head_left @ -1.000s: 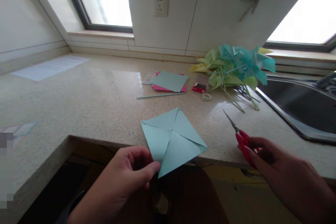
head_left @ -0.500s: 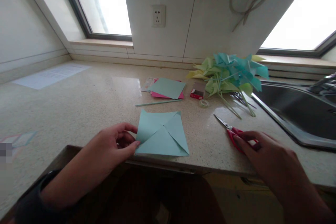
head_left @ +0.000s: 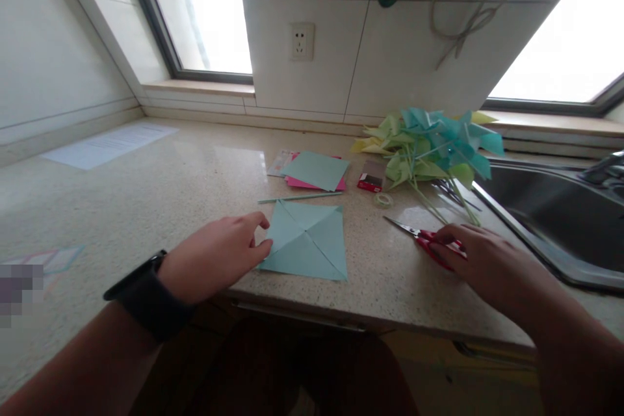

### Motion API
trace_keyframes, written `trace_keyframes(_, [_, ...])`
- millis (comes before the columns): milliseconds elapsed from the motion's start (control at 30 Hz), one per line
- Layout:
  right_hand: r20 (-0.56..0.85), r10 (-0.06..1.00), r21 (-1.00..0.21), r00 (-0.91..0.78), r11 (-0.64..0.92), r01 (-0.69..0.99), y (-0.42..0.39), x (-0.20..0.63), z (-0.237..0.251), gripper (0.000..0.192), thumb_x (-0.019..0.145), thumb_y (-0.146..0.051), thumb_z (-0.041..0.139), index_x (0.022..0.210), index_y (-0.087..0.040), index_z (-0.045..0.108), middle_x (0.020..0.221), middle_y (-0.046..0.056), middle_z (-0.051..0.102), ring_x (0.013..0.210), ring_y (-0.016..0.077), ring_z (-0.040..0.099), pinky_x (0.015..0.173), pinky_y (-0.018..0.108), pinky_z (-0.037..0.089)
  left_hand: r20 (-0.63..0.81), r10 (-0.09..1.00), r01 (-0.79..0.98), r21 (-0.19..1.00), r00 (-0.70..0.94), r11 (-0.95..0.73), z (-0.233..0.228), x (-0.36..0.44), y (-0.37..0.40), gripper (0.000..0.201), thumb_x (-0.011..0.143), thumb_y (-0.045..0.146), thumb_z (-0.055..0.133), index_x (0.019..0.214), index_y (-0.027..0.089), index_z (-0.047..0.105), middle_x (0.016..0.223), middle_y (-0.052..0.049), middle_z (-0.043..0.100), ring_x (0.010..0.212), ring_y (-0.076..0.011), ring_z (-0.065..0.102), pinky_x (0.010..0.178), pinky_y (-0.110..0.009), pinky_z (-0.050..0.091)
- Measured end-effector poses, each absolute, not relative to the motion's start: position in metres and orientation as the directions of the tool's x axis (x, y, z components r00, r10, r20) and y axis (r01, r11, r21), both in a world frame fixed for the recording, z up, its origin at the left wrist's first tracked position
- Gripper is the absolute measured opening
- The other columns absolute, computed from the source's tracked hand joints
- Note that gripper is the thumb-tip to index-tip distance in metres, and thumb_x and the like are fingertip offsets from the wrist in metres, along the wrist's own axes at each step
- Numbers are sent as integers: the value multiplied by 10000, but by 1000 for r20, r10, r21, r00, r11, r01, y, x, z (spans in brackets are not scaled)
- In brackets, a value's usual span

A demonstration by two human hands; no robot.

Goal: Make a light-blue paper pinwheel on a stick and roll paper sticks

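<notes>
Blue paper square (head_left: 306,240) lay flat on the speckled stone surface (head_left: 160,195) near its front edge, creased and cut along both diagonals. Left hand (head_left: 214,257), black watch (head_left: 146,296) on the wrist, rested at the square's left corner, fingertips touching the paper edge, fingers loosely curled and gripping nothing. Right hand (head_left: 475,257) sat on the red-handled scissors (head_left: 424,238), fingers closed over the handles; blades lay on the surface pointing left, looked shut. One container in view: steel sink (head_left: 546,208) at far right, basin dark, contents not clear; part of one tap (head_left: 602,169) behind it. Counts: one pair of scissors, one thin pale straw (head_left: 299,197) just behind the square, one stack of coloured sheets (head_left: 314,171) with blue on top and pink under it, one small red box (head_left: 371,177), one clear tape roll (head_left: 384,199), one heap of paper pinwheels (head_left: 431,146) in yellow-green and teal on sticks beside the sink, individual count not readable. One white printed sheet (head_left: 110,145) far left. One wall socket (head_left: 302,41) on the tiles.
</notes>
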State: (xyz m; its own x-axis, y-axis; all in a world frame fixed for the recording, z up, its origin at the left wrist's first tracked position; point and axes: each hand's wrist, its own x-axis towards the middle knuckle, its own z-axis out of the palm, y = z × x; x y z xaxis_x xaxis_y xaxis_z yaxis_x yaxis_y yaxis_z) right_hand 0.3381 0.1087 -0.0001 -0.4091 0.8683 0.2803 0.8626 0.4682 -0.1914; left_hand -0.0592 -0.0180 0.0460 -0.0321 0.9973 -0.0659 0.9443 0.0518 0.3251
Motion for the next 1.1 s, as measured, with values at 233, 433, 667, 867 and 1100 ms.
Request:
trace_keyframes(233, [259, 833, -107, -489, 528, 843, 154, 291, 60, 209, 896, -341, 553, 878, -216, 718, 773, 98, 730, 603, 214, 609, 598, 373, 422, 124, 985, 955, 257, 120, -148, 48, -21, -2, 327, 983, 350, 455, 1109, 142, 673, 937, -120, 700, 901, -290, 644, 834, -435, 476])
trace_keyframes(433, [267, 793, -102, -547, 588, 803, 210, 240, 58, 245, 926, -282, 514, 991, -170, 722, 905, 100, 752, 723, 196, 634, 655, 315, 442, 195, 908, 889, 209, 371, -408, 10, -2, -25, 266, 967, 310, 523, 1151, 174, 658, 1112, -115, 659, 1015, -297, 584, 922, -482, 492])
trace_keyframes(667, [256, 784, 40, -565, 576, 817, 226, 226, 21, 346, 929, -444, 512, 1000, -198, 743, 931, 125, 747, 842, 277, 656, 647, 344, 415, 388, 756, 812, 35, 527, -583, -22, -24, -45, 387, 946, 306, 581, 1284, 118, 566, 1190, -137, 674, 1070, -294, 601, 935, -447, 507])
trace_keyframes(867, [185, 765, 142, -617, 600, 787, 226, 227, 17, 431, 924, -548, 504, 968, -188, 736, 1001, 148, 736, 944, 302, 648, 748, 370, 443, 365, 737, 796, -20, 569, -605, -26, -18, -42, 409, 937, 301, 563, 1290, 95, 580, 1182, -132, 701, 1056, -303, 623, 943, -456, 468])
trace_keyframes(1100, [164, 776, 120, -610, 598, 793, 228, 229, 14, 350, 899, -470, 564, 1057, -191, 701, 1019, 139, 733, 927, 295, 655, 752, 362, 451, 359, 764, 809, 41, 536, -587, -27, -18, -43, 414, 929, 323, 584, 1293, 126, 593, 1179, -108, 697, 1039, -283, 621, 937, -437, 449])
